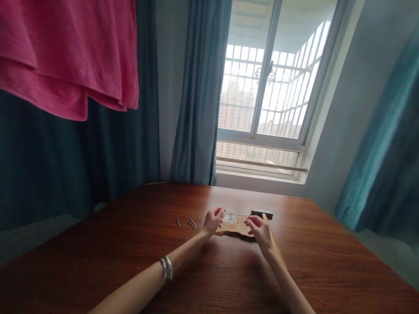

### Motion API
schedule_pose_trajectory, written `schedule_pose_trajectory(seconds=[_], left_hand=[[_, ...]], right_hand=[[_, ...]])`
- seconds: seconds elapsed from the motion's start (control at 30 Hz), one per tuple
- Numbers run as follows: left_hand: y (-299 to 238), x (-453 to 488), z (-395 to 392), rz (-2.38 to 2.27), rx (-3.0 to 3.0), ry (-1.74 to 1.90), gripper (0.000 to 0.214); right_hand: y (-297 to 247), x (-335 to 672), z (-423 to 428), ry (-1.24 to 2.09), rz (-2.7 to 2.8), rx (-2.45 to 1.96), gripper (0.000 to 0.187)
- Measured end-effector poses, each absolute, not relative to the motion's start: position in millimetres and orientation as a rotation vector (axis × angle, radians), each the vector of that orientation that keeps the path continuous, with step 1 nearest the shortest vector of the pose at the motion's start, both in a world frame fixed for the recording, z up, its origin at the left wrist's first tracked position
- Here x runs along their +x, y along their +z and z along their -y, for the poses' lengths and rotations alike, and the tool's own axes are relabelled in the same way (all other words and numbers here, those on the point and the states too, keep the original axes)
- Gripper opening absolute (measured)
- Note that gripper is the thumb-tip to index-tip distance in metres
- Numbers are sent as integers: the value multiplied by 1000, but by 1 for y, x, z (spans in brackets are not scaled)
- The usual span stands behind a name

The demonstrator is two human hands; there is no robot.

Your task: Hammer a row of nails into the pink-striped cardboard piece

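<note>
Brown wooden table (229, 283), glossy, its near stretch bare beneath the forearms; bracelets (166, 268) on the left wrist. Farther in, a ragged-edged slab (240, 226) lies flat, dark edge toward the person, between the two hands, probably so both reach it evenly. Left hand (213, 221) at its left end, fingertips drawn together; right hand (258, 226) over its right end, fingers curled. Cannot tell whether either pinches anything. Three loose grey rods (192, 223), nail-like, lie left of the left hand, presumably kept aside within reach. Thin upright pieces (231, 216) stand at the slab, perhaps fixed in it. Hammer (262, 214) rests just beyond, handle running back beside the right forearm, likely convenient for that hand. Behind: blue curtain (199, 109), barred window (242, 104).
</note>
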State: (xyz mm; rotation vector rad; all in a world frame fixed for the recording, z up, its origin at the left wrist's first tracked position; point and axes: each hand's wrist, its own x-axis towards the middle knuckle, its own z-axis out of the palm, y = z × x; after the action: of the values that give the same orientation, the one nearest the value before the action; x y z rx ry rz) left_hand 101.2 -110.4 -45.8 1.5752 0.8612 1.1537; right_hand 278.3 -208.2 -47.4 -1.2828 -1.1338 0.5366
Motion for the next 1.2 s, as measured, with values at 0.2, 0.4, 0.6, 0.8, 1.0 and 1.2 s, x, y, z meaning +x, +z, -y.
schedule_pose_trajectory(seconds=[0.2, 0.4, 0.6, 0.8, 1.0, 1.2], left_hand=[[-77, 102, 85, -900, 1399, 1164, 32], [-84, 102, 85, -910, 1314, 1160, 29], [-87, 102, 84, -898, 1311, 1162, 27], [-89, 101, 85, -873, 1334, 1170, 25], [-88, 101, 87, -881, 1320, 1169, 25], [-84, 98, 85, -923, 1441, 1154, 24]], right_hand=[[-58, 297, 175, 508, 1195, -1440, 32], [-62, 296, 151, 411, 1338, -1487, 28], [-73, 290, 133, 335, 1398, -1485, 24], [-85, 291, 128, 302, 1426, -1485, 27], [-90, 292, 126, 278, 1456, -1482, 26], [-91, 289, 127, 250, 1473, -1505, 25]])
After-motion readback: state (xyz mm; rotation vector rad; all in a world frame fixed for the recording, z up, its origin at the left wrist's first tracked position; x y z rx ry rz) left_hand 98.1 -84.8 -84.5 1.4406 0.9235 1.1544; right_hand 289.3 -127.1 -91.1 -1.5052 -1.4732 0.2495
